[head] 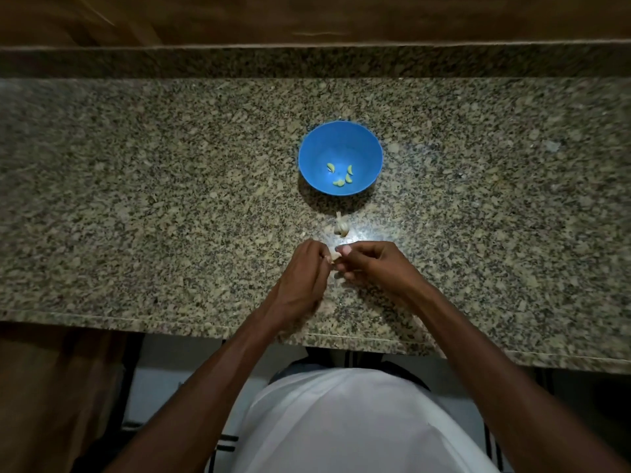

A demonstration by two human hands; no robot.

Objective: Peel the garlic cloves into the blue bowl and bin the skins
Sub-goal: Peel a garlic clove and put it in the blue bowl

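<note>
A blue bowl stands on the speckled granite counter and holds several peeled, yellowish garlic cloves. Just in front of it lies the rest of a garlic bulb in its pale skin. Nearer to me, my left hand and my right hand meet over the counter. Between their fingertips they pinch one garlic clove, which is mostly hidden by the fingers. No bin is in view.
The counter's front edge runs just below my wrists. A raised granite ledge and a wooden surface lie behind the bowl. Small pale skin scraps lie beside the bulb.
</note>
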